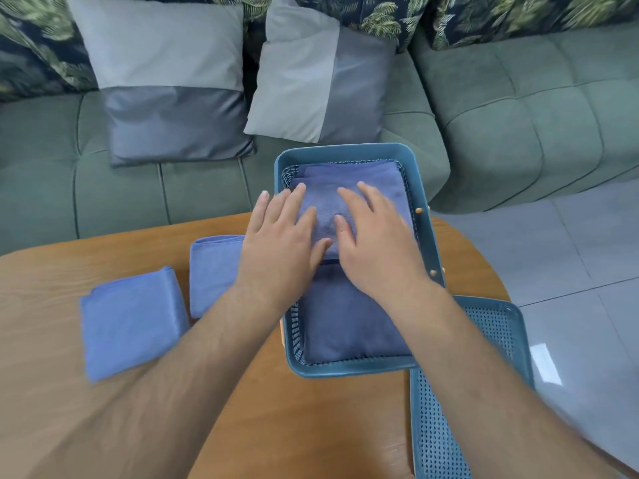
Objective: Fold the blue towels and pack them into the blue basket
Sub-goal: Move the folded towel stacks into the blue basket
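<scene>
Both hands lie flat, palms down, fingers straight and a little spread, gripping nothing: the left hand (280, 243) and the right hand (377, 247) rest side by side on the top towel (363, 174), their fingertips pointing to twelve o'clock and the thumbs nearly meeting between them. The left forearm comes in from about seven o'clock, the right from about five, both bare. The left hand's outer fingers reach over the nine o'clock rim of the blue basket (345, 150), which stands on the far right part of the wooden tabletop (311, 409), its twelve o'clock end overhanging toward the sofa (484, 115). Inside the basket, at the six o'clock end, a darker towel (345, 323) lies flat, partly under the towel being pressed. At nine o'clock from the basket, a folded towel (212, 271) lies on the tabletop, partly hidden by the left forearm; further along at eight o'clock lies a second folded towel (131, 319), apart from it. A perforated blue tray (435, 426) sits at five o'clock, tucked under the basket's corner. Two grey cushions (166, 81) lean on the sofa.
</scene>
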{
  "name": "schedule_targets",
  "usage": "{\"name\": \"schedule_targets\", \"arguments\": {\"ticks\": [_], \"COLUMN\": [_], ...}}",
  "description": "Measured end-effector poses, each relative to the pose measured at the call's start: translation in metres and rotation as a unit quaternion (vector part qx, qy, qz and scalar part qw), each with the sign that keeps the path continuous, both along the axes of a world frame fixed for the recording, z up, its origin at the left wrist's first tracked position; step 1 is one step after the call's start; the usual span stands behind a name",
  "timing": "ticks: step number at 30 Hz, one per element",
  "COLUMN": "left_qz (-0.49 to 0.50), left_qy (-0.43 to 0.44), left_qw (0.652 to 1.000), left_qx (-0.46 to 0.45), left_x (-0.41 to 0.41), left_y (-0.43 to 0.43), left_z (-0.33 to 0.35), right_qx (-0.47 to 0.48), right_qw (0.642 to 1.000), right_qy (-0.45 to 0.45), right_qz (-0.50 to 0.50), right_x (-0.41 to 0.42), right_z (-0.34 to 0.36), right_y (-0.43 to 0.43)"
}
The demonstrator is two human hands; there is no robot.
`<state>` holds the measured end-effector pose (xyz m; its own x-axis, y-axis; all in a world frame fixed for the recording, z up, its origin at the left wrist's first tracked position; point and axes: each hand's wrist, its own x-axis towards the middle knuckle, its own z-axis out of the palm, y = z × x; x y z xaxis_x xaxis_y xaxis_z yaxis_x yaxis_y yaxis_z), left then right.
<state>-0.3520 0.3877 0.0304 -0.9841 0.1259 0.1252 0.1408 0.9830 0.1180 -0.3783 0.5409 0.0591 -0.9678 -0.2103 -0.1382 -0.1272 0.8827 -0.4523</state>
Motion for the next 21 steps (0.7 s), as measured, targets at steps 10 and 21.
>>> {"name": "schedule_targets", "arguments": {"ticks": [10, 21], "left_qz": [0.179, 0.269], "left_qy": [-0.148, -0.333], "left_qw": [0.962, 0.879], "left_qx": [0.142, 0.212], "left_x": [0.080, 0.069], "left_y": [-0.113, -0.131], "left_z": [-0.050, -0.104], "right_qx": [-0.106, 0.122], "right_qw": [0.992, 0.962], "right_qy": [-0.007, -0.240], "right_qz": [0.067, -0.038], "right_x": [0.080, 0.073], "right_z": [0.014, -0.120], "right_y": [-0.138, -0.187]}}
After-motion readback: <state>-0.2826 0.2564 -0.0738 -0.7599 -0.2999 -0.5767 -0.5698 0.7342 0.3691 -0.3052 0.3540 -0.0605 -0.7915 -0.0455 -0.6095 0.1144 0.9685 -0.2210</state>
